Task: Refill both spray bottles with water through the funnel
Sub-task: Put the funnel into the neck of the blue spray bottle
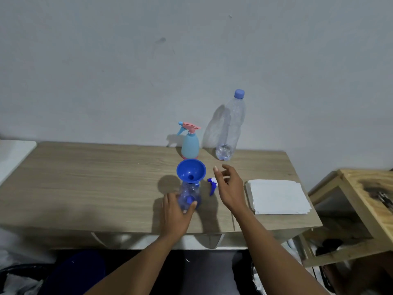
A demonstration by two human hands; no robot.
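- Left grip [174, 213] was curled round the lower body of the clear spray bottle [190, 195], thumb on the right side and fingers on the left, holding it upright on the desk [85, 184].
- Right grip [229, 188] hung above the desk just right of that bottle, with its fingers spread and loosely bent (nothing was in it).
- A blue funnel [191, 170] sat in the clear bottle's open neck, bowl upward.
- That bottle's blue-and-white spray head [211, 185] lay on the desk just beside it, partly hidden behind the right grip's fingers.
- A light-blue spray bottle [190, 146], with its pink-and-blue trigger head on, stood upright behind the funnel, close to the wall.
- A tall water bottle [230, 128] stood just right of the light-blue one, its blue cap on (how much water it held could not be told).
- A stack of white paper napkins [276, 196] lay flat toward the desk's right end, near the right wrist.
- A wooden stand [361, 188] stood off the desk's right end.
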